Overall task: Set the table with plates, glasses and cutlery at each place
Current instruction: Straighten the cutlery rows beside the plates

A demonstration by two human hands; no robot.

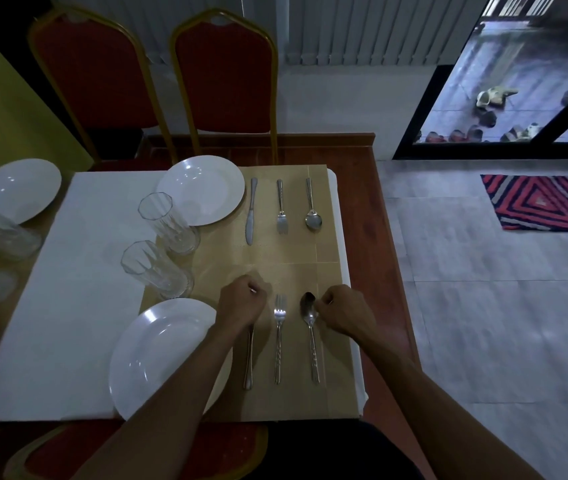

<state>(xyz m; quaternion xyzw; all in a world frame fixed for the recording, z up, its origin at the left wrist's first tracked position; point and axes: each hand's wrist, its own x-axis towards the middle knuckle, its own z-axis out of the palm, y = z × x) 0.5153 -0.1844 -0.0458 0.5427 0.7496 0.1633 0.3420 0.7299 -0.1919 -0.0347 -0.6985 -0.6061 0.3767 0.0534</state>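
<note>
Near place on worktop, right of plate: knife, fork and spoon lie parallel, long axes running away from the person, tines and bowl pointing far, left hand curled round knife's blade end, right hand pinching spoon's neck.

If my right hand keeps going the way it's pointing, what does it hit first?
The near spoon, right at the fingertips of your right hand; beyond it, probably the near fork, though depth is unclear.
</note>
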